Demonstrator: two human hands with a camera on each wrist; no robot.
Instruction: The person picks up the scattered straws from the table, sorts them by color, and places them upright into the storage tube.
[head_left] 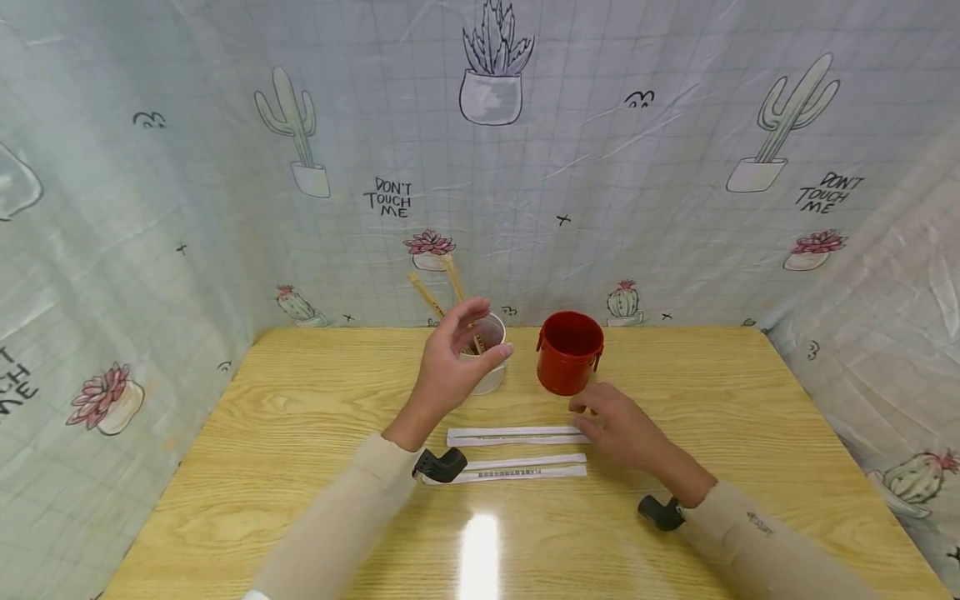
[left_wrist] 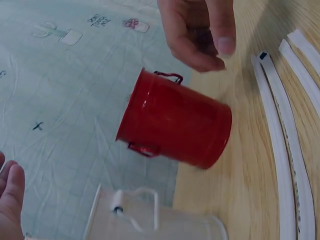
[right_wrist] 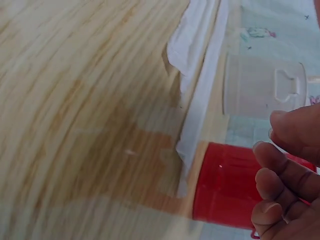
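Note:
My left hand is beside and partly in front of a small white bucket, its fingers spread in a loose curve and holding nothing. Two thin yellow wrapped sticks lean out of that bucket. Just right of it, a small red bucket with side handles stands upright. My right hand hovers in front of the red bucket, near the right end of a long white paper-wrapped straw. Its fingers are loosely bent, and the right wrist view shows nothing between them.
Several white wrapped straws lie side by side on the wooden table, the nearer ones bearing printed lettering. A cactus-print cloth hangs behind the table and along its sides. Black wrist devices sit on both sleeves.

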